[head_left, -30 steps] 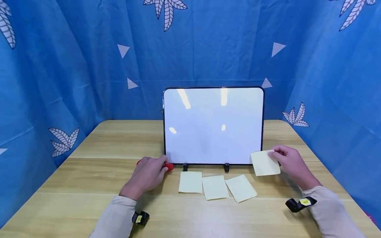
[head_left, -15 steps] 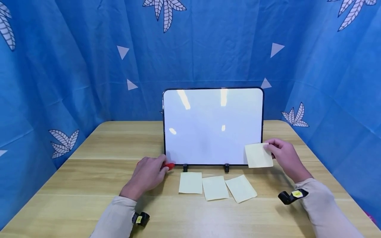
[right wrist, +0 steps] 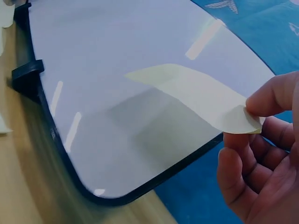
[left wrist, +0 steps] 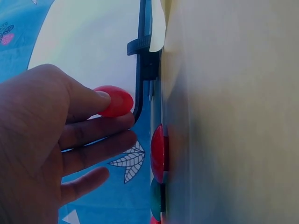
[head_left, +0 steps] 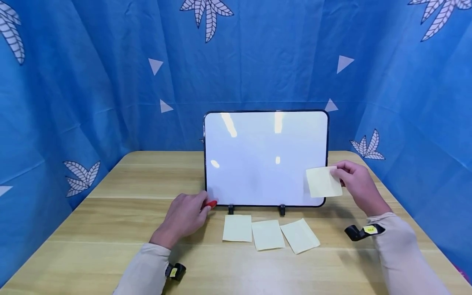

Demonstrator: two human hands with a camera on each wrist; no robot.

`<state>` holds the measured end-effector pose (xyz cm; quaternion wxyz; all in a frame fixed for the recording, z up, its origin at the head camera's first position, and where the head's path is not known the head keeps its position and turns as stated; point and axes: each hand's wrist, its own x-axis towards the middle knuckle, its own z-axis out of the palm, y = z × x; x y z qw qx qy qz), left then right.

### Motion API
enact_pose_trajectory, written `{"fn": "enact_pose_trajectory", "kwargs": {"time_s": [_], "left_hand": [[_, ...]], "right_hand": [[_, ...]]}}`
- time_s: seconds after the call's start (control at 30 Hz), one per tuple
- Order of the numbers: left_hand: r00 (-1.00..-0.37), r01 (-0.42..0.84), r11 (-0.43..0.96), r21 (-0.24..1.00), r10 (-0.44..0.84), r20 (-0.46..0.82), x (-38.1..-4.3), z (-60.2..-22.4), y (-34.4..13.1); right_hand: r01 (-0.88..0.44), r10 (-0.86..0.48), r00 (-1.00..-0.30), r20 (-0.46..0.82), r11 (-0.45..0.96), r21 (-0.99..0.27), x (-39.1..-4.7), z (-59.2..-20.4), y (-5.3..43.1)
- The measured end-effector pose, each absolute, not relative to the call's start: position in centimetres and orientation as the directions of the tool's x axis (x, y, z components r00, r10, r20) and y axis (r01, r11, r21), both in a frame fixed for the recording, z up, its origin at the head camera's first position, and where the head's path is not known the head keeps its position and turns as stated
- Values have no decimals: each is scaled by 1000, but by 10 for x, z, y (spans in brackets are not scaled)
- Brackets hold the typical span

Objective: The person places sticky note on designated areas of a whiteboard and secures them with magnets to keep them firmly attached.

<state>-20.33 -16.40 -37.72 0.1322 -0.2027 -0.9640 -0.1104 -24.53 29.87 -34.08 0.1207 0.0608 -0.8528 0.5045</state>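
Note:
A whiteboard (head_left: 258,159) with a black frame stands upright on the table. At its lower right, my right hand (head_left: 357,182) pinches a pale yellow sticky note (head_left: 322,182) by its right edge. In the right wrist view the note (right wrist: 187,95) bends and casts a shadow on the board. My left hand (head_left: 186,217) pinches a round red magnet (left wrist: 117,101) between thumb and fingers, beside the board's lower left corner. Below that hand, another red magnet (left wrist: 159,153) and a green magnet (left wrist: 156,196) lie on the table.
Three more pale yellow notes, a left one (head_left: 237,228), a middle one (head_left: 268,234) and a tilted right one (head_left: 300,236), lie before the board. Two black feet support it, a left foot (head_left: 231,209) and a right foot (head_left: 282,210). A blue curtain (head_left: 110,82) surrounds the table (head_left: 258,270).
My right hand has raised the sticky note and brought it left, over the board's lower right part. The left hand has stayed nearly in place with the red magnet.

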Motion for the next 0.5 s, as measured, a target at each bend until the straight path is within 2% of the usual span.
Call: {"fn": "enact_pose_trajectory", "kwargs": {"time_s": [0.33,0.5], "left_hand": [[-940,316,899,304,253,229,-201,-373,-158],[-949,291,902,318,228,220,-200,-371,-157]], "right_hand": [[-284,8,-948,318,428,-858,-255,-332,286],[-287,26,-945,326,412,-865,-259,-326,285]]}}
